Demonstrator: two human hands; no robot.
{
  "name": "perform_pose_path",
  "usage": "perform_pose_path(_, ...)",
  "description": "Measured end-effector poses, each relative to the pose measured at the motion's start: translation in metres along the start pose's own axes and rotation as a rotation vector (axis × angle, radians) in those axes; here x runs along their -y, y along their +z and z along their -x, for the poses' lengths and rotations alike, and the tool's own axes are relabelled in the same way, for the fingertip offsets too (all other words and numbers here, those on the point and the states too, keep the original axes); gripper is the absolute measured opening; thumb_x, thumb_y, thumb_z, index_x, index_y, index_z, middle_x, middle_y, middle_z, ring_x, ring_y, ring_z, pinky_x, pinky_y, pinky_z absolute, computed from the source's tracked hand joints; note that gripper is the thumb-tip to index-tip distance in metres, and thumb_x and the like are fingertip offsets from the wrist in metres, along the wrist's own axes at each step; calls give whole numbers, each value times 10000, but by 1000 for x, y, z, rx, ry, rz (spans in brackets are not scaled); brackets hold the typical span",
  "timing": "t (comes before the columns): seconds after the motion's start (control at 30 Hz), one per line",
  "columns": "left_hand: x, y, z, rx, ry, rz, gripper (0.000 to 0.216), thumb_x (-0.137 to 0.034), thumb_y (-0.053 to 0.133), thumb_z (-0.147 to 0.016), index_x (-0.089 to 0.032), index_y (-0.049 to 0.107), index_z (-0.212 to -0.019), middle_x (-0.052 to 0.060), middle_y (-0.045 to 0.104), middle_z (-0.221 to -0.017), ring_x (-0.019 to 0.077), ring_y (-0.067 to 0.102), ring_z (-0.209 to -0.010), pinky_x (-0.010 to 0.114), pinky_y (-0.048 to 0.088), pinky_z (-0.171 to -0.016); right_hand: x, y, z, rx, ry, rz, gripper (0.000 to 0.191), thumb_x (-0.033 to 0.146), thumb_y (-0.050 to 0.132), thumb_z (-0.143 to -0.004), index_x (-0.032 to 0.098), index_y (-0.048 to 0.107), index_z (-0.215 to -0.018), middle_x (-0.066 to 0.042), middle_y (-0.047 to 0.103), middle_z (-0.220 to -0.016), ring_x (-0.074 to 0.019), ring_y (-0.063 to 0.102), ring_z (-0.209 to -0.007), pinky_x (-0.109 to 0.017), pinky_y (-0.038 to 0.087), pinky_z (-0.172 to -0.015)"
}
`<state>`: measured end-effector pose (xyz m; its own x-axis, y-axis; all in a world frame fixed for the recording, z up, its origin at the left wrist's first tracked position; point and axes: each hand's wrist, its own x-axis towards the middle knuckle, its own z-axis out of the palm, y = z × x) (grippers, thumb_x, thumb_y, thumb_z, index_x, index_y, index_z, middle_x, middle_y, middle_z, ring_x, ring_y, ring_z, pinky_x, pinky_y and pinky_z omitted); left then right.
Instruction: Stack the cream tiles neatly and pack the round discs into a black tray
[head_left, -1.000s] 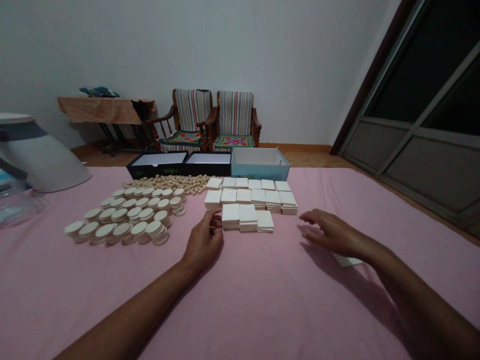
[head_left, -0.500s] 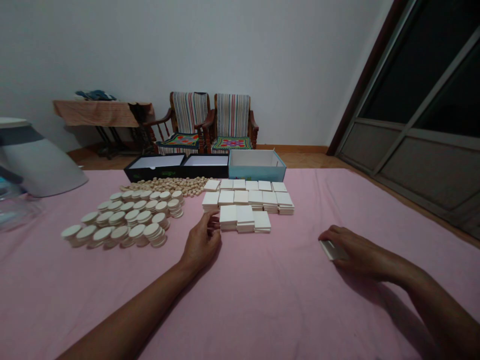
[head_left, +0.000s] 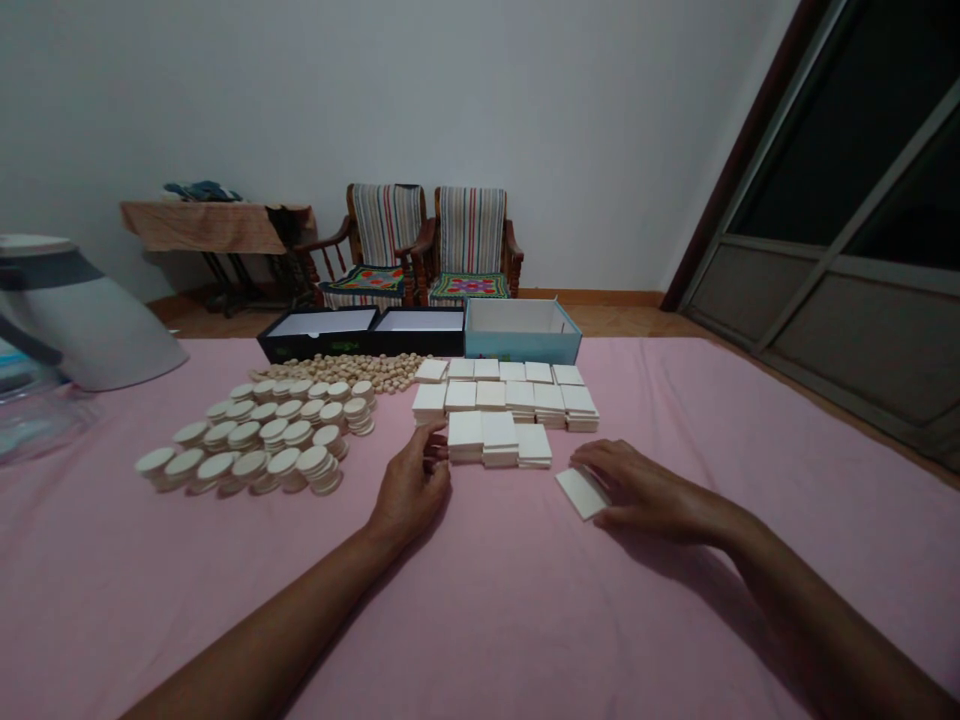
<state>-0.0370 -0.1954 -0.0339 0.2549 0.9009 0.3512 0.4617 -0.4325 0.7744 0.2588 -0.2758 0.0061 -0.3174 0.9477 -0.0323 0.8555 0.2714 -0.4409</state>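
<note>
My right hand (head_left: 645, 490) grips a white square tile (head_left: 582, 492) by its right edge, low over the pink tablecloth (head_left: 487, 600), just right of the front row of stacked white square tiles (head_left: 499, 440). My left hand (head_left: 411, 490) rests on the cloth with curled fingers touching the left side of the nearest tile stack. More rows of square tile stacks (head_left: 517, 395) lie behind.
Stacks of round white discs (head_left: 262, 430) sit to the left, with a heap of small wooden beads (head_left: 352, 368) behind them. Two black boxes (head_left: 360, 330) and a light blue box (head_left: 521, 328) stand at the far edge. A white appliance (head_left: 67, 310) is far left.
My right hand went right to a loose tile on the cloth, took hold of it, and has brought it left toward the front row of stacks. My left hand stayed put.
</note>
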Motion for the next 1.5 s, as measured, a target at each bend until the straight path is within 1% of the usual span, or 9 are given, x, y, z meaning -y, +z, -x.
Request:
perform_pose_path(0.17,0,0,0,3,-13,-15,437,-97,490,-742,-172,487,-1173,59,636,-956,162,629,-827,298,524,-742,5,-3,8,47,-53,-13,509,112,546,-684,205,541,-1184,-89,572,-1133,-229,506,-1048,-379,419,-899)
perform_pose_path(0.43,-1,2,2,-15,35,-72,432,-100,490,-754,-167,484,-1180,81,624,-1018,175,623,-848,329,515,-776,18,-14,-28,-183,-38,101,458,338,618,-749,177,528,-1168,-126,540,-1184,-259,488,-1077,-405,412,-901)
perform_pose_path(0.77,-3,0,4,-9,52,-42,442,-104,498,-750,-178,487,-1185,72,625,-1013,171,617,-860,315,512,-775,16,7,-67,-312,-89,33,329,192,566,-735,159,571,-1063,-109,586,-1033,-223,542,-947,-354,443,-814)
perform_pose_path(0.93,-4,0,4,9,46,-49,438,-98,482,-762,-183,472,-1191,72,613,-1027,171,607,-860,331,509,-789,15,6,-56,-461,-32,-104,128,221,481,-812,175,601,-812,-22,625,-745,-133,549,-657,-251,421,-608)
perform_pose_path(1.0,-5,-1,4,-15,51,-72,441,-79,472,-749,-182,477,-1178,74,605,-1031,179,601,-884,329,506,-780,18,8,-53,-502,-3,-109,214,270,469,-841,179,557,-668,9,571,-596,-109,492,-545,-235,370,-536)
perform_pose_path(1.1,-5,-3,4,-120,76,-145,405,-26,447,-691,-170,523,-1062,73,589,-999,193,582,-902,310,491,-733,25,15,-50,-551,-65,-71,323,308,458,-864,184,473,-566,23,485,-521,-95,423,-500,-235,313,-510)
perform_pose_path(1.2,-5,-6,6,-195,177,-186,308,22,400,-622,-166,534,-826,43,568,-822,176,554,-784,283,445,-667,36,28,-48,-476,-211,-10,289,284,455,-868,182,478,-599,15,485,-561,-101,418,-534,-246,300,-541)
perform_pose_path(1.33,-6,-7,13,-39,364,-176,247,45,371,-547,-175,471,-599,-5,494,-595,133,478,-599,240,374,-584,52,48,-42,-297,-349,99,237,241,440,-874,179,499,-653,-1,521,-623,-110,416,-576,-265,291,-583)
perform_pose_path(1.5,-1,-3,15,242,446,-218,236,53,400,-510,-163,494,-528,-19,526,-553,110,484,-562,204,352,-558,59,60,-39,-205,-389,139,224,236,420,-889,177,508,-692,-19,547,-676,-127,450,-627,-275,310,-619)
